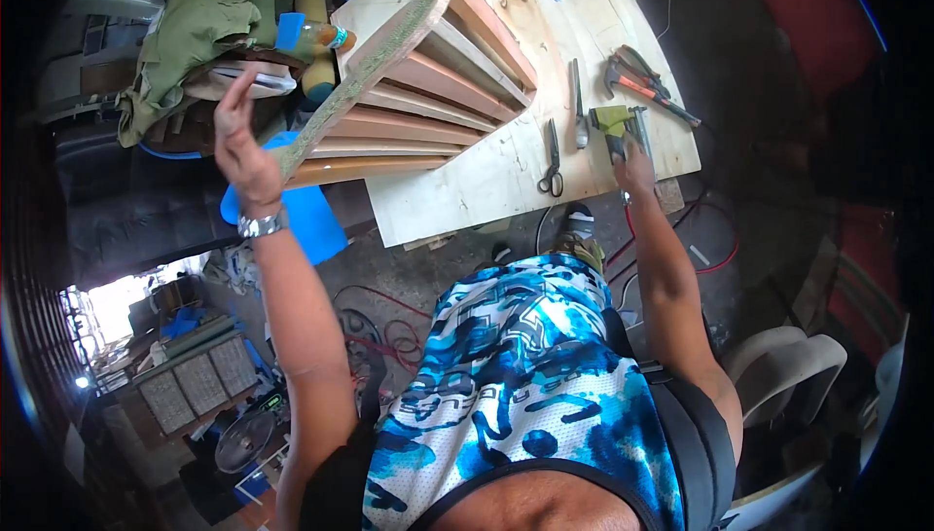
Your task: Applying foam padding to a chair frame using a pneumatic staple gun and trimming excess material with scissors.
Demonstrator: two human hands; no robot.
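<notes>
My left hand [248,156] is raised at the left end of a curved wooden frame [418,83], fingers stretched; whether it touches the frame I cannot tell. The frame has several slats and a rough greenish curved edge. My right hand [634,171] grips a green-and-grey pneumatic staple gun [611,120] on or just above the plywood worktop [428,210]; its red hose runs down. Left of the gun lie black-handled scissors [551,181] and a long metal tool [582,132]. Above it is an orange-and-black hammer [632,83], with other tools partly hidden beside it.
Green fabric [190,35], a bottle [321,39] and blue sheet pieces [309,224] are around the worktop's left side. Red hoses [725,263] cross the floor below. A beige chair [783,356] stands at the lower right, and stacked panels [195,385] at the lower left.
</notes>
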